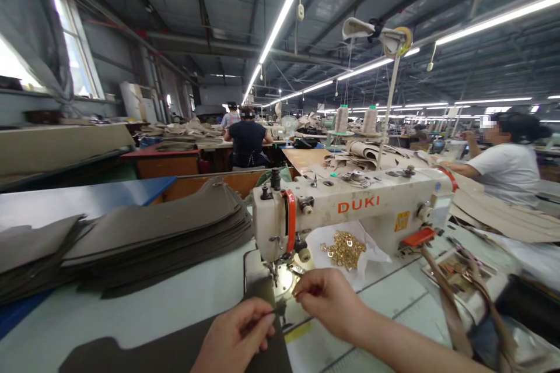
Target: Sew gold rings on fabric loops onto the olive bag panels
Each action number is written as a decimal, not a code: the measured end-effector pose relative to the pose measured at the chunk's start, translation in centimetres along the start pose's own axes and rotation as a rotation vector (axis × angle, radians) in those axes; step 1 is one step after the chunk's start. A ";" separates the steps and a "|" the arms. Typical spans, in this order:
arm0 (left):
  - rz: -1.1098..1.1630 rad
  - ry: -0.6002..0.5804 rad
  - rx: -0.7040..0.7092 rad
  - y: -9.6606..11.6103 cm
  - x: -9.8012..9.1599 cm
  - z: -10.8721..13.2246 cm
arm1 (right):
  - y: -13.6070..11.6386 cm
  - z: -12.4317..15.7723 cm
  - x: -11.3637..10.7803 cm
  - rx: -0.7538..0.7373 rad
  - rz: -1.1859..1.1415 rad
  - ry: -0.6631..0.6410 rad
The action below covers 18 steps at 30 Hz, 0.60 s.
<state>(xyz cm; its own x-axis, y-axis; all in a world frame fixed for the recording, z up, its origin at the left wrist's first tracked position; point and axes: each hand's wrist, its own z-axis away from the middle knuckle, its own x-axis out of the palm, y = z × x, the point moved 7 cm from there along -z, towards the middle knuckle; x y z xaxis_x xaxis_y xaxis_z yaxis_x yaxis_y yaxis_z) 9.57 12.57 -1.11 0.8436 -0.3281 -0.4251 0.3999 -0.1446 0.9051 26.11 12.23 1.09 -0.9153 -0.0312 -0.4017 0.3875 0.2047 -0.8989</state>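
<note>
A cream sewing machine (359, 210) marked DUKI stands on the pale table (144, 303) in front of me. A dark grey-brown cut piece (175, 352) lies under its needle (275, 274). My left hand (238, 338) pinches the edge of this piece just before the needle. My right hand (328, 300) is closed in a pinch beside the presser foot, on something small that I cannot make out.
A tall stack of dark cut pieces (144, 239) lies left of the machine. Gold metal rings (344, 249) sit on white paper behind it. Brown straps (455, 303) hang at the right. Thread cones (370, 119) stand behind. Other people (247, 137) work at nearby tables.
</note>
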 end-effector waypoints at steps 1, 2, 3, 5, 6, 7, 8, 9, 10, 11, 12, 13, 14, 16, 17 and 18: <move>-0.005 0.013 0.018 0.1 -0.1 0.1 | 0.6 -0.1 1.3 0.049 -0.109 0.005; -0.010 0.030 0.031 0.2 -0.2 0.3 | 1.0 -0.2 2.5 0.069 -0.155 -0.003; -0.018 0.049 0.040 0.2 -0.3 0.3 | 1.4 -0.4 3.5 0.081 -0.199 -0.014; -0.040 0.086 0.041 0.1 -0.7 0.5 | 1.8 -0.7 4.8 0.084 -0.279 -0.046; -0.052 0.102 0.036 0.1 -0.8 0.5 | 1.9 -0.7 5.2 0.088 -0.336 -0.060; -0.062 0.117 0.032 0.0 -0.9 0.5 | 2.0 -0.7 5.4 0.097 -0.395 -0.071; -0.073 0.131 0.030 0.0 -1.0 0.5 | 2.1 -0.6 5.5 0.107 -0.443 -0.080; -0.085 0.144 0.032 0.0 -1.1 0.5 | 2.2 -0.5 5.6 0.117 -0.472 -0.087; -0.100 0.158 0.035 0.0 -1.2 0.4 | 2.2 -0.5 5.6 0.123 -0.489 -0.094; -0.116 0.168 0.039 0.1 -1.3 0.4 | 2.2 -0.4 5.6 0.123 -0.495 -0.097; -0.131 0.178 0.044 0.1 -1.3 0.4 | 2.2 -0.4 5.6 0.120 -0.495 -0.095; -0.142 0.182 0.051 0.1 -1.3 0.5 | 2.1 -0.4 5.6 0.115 -0.493 -0.088; -0.150 0.184 0.058 0.2 -1.3 0.5 | 2.1 -0.4 5.6 0.111 -0.493 -0.075; -0.163 0.189 0.065 0.1 -1.4 0.5 | 2.1 -0.5 5.6 0.109 -0.500 -0.041; -0.169 0.186 0.067 0.1 -1.4 0.5 | 2.2 -0.5 5.6 0.109 -0.506 -0.026; -0.175 0.184 0.067 -0.1 -1.3 0.5 | 2.3 -0.6 5.6 0.110 -0.507 -0.013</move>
<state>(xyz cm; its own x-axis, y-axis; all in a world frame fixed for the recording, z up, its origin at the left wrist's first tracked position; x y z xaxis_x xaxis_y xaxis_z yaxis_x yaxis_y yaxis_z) 8.21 12.53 -0.63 0.8168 -0.1181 -0.5647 0.5264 -0.2477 0.8133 21.84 13.11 -3.14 -0.9898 -0.1126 0.0873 -0.0941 0.0568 -0.9939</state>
